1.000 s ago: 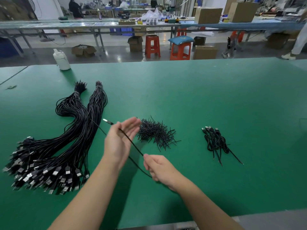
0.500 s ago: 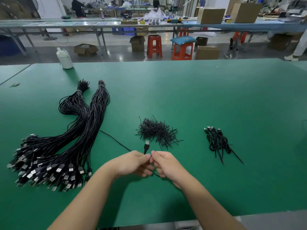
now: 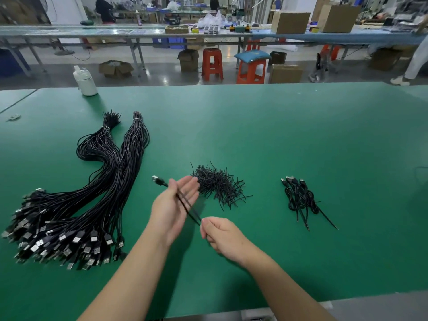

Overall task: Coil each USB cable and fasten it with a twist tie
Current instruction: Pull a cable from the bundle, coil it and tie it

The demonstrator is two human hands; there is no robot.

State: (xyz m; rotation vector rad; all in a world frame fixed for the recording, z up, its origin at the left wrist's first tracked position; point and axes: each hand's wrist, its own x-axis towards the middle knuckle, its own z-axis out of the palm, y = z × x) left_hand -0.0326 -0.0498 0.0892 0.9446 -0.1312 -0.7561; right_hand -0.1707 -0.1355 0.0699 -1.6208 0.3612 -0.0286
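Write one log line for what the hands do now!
left hand: open, cable across palm | right hand: pinches cable | twist ties: untouched

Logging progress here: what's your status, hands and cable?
Left hand open, cable laid across its palm. Right hand pinches the cable's lower end. Twist ties just beyond, nothing blocking.
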